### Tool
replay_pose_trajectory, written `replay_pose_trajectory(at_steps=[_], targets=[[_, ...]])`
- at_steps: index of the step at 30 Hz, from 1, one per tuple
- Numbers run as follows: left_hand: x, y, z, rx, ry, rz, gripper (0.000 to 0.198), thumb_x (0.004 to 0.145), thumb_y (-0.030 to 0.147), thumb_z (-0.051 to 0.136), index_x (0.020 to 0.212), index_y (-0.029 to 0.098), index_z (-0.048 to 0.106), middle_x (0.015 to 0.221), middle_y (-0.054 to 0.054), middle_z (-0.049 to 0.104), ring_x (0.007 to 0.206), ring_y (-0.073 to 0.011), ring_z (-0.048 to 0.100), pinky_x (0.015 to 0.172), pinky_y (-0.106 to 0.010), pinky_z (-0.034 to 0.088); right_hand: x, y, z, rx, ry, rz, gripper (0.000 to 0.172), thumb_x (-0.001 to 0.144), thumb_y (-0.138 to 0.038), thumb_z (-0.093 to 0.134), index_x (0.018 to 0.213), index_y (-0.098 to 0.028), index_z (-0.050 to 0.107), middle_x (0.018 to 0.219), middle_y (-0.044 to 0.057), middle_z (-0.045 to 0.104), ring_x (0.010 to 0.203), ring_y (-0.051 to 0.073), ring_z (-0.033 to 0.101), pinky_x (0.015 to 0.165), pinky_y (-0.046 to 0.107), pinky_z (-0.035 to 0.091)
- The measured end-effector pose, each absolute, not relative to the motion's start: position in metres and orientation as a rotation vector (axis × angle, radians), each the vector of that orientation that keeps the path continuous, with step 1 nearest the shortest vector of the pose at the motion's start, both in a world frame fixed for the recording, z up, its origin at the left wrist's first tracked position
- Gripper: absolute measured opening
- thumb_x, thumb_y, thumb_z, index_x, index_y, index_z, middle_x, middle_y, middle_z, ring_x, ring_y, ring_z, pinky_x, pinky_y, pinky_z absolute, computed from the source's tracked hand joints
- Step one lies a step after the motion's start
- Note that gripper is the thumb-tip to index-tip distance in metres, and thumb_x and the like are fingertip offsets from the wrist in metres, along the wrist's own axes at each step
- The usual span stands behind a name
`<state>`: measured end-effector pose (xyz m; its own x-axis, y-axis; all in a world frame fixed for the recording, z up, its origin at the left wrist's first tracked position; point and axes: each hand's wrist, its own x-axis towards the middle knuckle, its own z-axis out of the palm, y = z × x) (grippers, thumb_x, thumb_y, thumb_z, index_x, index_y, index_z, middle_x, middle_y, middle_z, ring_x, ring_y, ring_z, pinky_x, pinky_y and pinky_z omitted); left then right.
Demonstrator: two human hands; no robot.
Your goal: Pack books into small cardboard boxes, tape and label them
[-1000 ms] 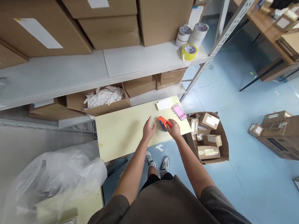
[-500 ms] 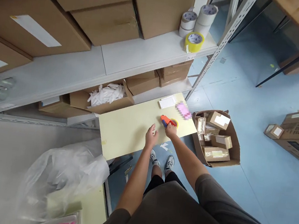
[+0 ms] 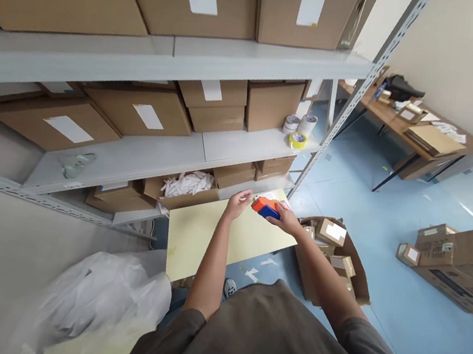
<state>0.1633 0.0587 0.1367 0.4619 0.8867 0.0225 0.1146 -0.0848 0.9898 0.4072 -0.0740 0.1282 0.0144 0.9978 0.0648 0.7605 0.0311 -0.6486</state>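
- Right hand (image 3: 288, 221): closed around the rear of the tape dispenser (image 3: 264, 207), fingers wrapped over its blue body. This hold appears to leave the orange front end free on the side facing the other hand.
- Tape dispenser: an orange-and-blue handheld tool, held in the air above the far edge of the table (image 3: 206, 237), clear of its surface. It lies roughly level, orange end toward the shelving rack (image 3: 241, 143).
- Left hand (image 3: 237, 203): open and holding nothing, fingers loosely spread. The fingertips sit just beside the orange end; whether they touch it cannot be told at this size. The posture suggests a steadying or receiving role.
- Table: a pale yellow top pushed up against the lowest shelf, so that shelf stock stays within arm's reach.
- Tape rolls (image 3: 298, 128): white rolls stacked next to a yellow one at the near end of the middle shelf, above the table, presumably kept there as ready supply.
- Open box (image 3: 187, 187): on the bottom shelf, flaps up, filled with white items too small to identify.
- Floor carton (image 3: 349, 261): stands open just beside the table's right end, holding several small labelled parcels, close to the right arm.
- Plastic bag (image 3: 103, 293): clear, crumpled, at lower left, well apart from both hands.
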Motion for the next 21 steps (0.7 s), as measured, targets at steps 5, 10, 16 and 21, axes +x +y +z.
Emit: replay_pose_trajectory(at_steps=[5,10,16,21], targets=[[0.14,0.072,0.177,1.585,0.755,0.716,0.048,0.088,0.059,0.08,0.111,0.017,0.084,0.113,-0.012,0.084,0.106,-0.0292,0.077,0.101,-0.043,0.061,0.388,-0.071,0.182,-1.69,-1.872,0.659,0.043,0.094,-0.061,0.072,0.115,-0.024,0.07,0.122,0.01,0.077,0.094,0.029,0.073,0.087,0.038,0.055],[0.124,0.068,0.184,1.612,0.835,0.935,0.041,0.094,0.058,0.07,0.092,0.018,0.08,0.092,-0.007,0.082,0.09,-0.0237,0.076,0.088,-0.036,0.062,0.365,-0.062,0.207,-1.622,-1.888,0.705,0.047,0.096,-0.063,0.07,0.121,-0.023,0.071,0.118,0.009,0.077,0.095,0.028,0.072,0.087,0.037,0.054],[0.125,0.065,0.194,1.736,1.055,1.26,0.026,0.101,0.042,0.063,0.091,0.021,0.076,0.091,-0.007,0.079,0.089,-0.0216,0.074,0.086,-0.033,0.058,0.366,-0.039,0.223,-1.592,-1.89,0.81,0.054,0.093,-0.063,0.071,0.126,-0.021,0.069,0.095,0.005,0.075,0.08,0.024,0.067,0.075,0.033,0.049],[0.15,0.071,0.208,1.931,1.162,1.506,0.027,0.106,0.035,0.056,0.092,0.023,0.076,0.095,-0.01,0.077,0.096,-0.0238,0.073,0.092,-0.036,0.057,0.39,-0.01,0.237,-1.469,-1.876,0.899,0.048,0.091,-0.065,0.071,0.108,-0.02,0.068,0.088,0.002,0.071,0.074,0.02,0.061,0.069,0.03,0.044]])
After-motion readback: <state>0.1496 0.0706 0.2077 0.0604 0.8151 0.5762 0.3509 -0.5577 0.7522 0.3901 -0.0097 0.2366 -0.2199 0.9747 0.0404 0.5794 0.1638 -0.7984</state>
